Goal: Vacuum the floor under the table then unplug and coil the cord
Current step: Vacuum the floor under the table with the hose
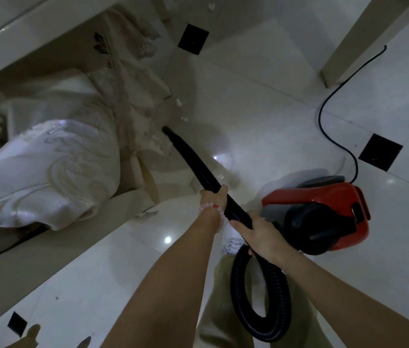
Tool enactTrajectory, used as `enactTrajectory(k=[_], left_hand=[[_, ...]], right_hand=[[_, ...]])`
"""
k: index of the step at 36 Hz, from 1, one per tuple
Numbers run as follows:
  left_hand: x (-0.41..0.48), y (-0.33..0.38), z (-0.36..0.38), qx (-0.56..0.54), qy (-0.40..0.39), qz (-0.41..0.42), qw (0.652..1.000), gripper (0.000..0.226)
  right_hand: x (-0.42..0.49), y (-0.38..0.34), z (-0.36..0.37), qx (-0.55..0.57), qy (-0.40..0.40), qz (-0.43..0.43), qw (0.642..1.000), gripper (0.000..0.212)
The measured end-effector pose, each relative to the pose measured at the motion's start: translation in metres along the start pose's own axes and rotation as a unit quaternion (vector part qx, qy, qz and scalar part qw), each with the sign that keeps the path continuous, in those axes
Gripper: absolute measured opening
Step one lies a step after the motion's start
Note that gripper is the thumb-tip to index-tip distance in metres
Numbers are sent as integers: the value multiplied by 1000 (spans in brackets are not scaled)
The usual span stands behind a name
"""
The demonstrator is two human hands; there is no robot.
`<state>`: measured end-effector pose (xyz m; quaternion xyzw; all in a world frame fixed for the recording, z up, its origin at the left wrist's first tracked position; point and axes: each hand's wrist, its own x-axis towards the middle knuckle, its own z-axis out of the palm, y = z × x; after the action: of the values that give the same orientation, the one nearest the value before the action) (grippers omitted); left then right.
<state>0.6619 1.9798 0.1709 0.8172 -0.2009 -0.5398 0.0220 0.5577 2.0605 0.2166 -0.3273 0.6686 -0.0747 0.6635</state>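
The black vacuum wand (188,156) runs diagonally, its long axis rising from lower right to upper left. Its nozzle tip (166,128) points at the hem of the embroidered white fabric (47,167), just beside it. The left hand (213,194) wraps the wand's near end; the right hand (256,234) grips lower, where the ribbed hose (238,292) loops down. Left of the wand, fabric and a cream furniture edge (128,197) close in; to the right lies open glossy tile (261,96). The red canister (324,212) sits near the right hand, its cord (324,121) curving toward a table leg (354,38).
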Motion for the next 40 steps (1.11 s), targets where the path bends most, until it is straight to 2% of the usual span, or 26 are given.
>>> enactTrajectory(k=[8,14,20,32,37,40], left_hand=[[-6,23,14,55,-34,86,994,51],[-9,26,19,84,-66,111,988,45],[-12,19,21,73,-59,88,992,47],[-25,-43,1,41,-24,-29,998,53],[-26,-49,0,35,-22,-32,999,55],[-23,-41,2,41,-47,-16,998,57]], right_hand=[[5,6,-6,44,30,16,998,38],[1,8,-8,64,42,25,997,42],[-8,6,-10,47,40,24,998,37],[-39,25,17,-17,-11,37,999,27],[-41,28,22,0,-15,33,999,20],[-41,26,20,13,-3,33,999,24]])
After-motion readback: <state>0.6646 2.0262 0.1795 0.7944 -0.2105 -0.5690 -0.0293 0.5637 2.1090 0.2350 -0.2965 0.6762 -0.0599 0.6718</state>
